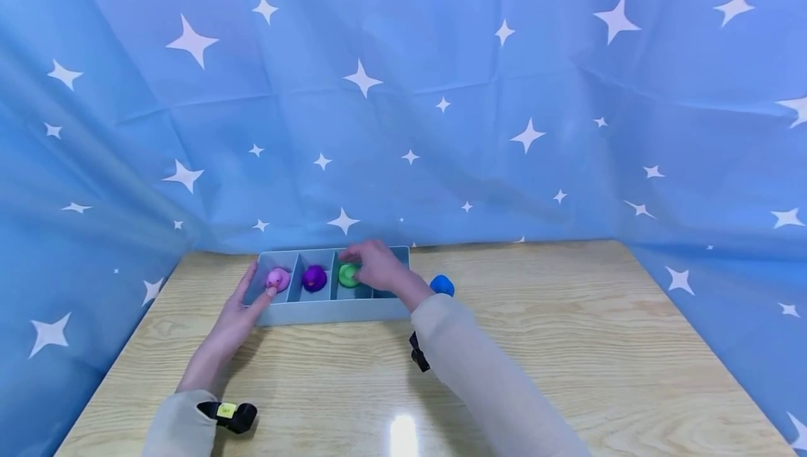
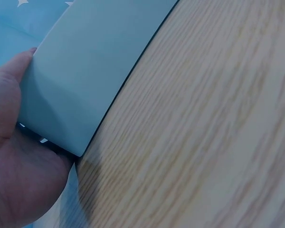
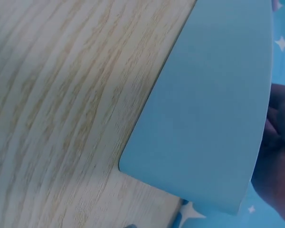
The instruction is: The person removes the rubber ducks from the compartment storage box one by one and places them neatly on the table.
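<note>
A grey-blue divided box [image 1: 334, 312] sits at the table's far edge. My left hand [image 1: 236, 313] grips its left end, thumb over the front rim and fingers along the side; in the left wrist view the palm [image 2: 28, 175] is at the box's corner. The left compartment holds a pink rubber duck [image 1: 277, 279], the one beside it a purple rubber duck [image 1: 314, 278]. My right hand [image 1: 377, 265] reaches into the third compartment, fingers and thumb curled about a green rubber duck [image 1: 347, 275]. The right wrist view shows this hand [image 3: 280, 152] partly hidden behind the box's front wall.
A blue rounded object [image 1: 443, 285] lies on the wooden table [image 1: 567, 331] just right of the box, partly behind my right forearm. The fourth compartment is mostly covered by my right hand and wrist. A blue star-patterned curtain [image 1: 441, 183] hangs behind and along the sides.
</note>
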Demonstrator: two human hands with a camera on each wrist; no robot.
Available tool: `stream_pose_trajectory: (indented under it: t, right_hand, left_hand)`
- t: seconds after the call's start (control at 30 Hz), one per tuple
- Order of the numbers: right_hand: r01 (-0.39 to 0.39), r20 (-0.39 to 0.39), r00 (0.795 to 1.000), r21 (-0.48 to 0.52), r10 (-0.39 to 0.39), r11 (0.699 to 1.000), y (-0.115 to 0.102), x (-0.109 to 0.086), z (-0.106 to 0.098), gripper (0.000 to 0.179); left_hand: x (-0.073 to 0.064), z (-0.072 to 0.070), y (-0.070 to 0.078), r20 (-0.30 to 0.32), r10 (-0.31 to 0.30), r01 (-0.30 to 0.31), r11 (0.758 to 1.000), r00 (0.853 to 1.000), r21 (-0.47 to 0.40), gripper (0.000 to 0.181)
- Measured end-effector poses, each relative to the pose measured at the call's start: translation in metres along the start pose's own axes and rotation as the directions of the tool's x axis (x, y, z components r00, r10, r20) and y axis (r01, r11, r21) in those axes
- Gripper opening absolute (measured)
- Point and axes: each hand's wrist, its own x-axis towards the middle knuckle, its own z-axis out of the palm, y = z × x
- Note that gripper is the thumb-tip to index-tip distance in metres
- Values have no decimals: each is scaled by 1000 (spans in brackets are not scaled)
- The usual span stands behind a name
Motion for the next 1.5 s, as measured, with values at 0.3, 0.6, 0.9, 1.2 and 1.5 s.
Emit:
stream_pose_trajectory:
  t: [0.3, 0.6, 0.9, 1.2, 1.5]
  right_hand:
    - [7, -20, 1000, -47, -8, 999, 3, 0, -1, 42]
    - [25, -48, 998, -147, -32, 989, 3, -1, 6, 43]
    - [30, -15, 999, -183, -33, 983, 0, 1, 10, 33]
    - [52, 25, 999, -206, -48, 977, 1, 2, 13, 28]
    - [63, 52, 997, -216, -53, 974, -1, 1, 13, 26]
  left_hand:
    - [0, 4, 3, -4, 8, -8, 1000, 1000, -20, 88]
    - [1, 2, 1, -5, 17, -17, 1000, 1000, -23, 89]
    - [3, 0, -1, 0, -15, 15, 1000, 1000, -4, 89]
    - [2, 0, 0, -2, -13, 13, 1000, 1000, -9, 90]
    - [1, 1, 1, -6, -12, 12, 1000, 1000, -13, 90]
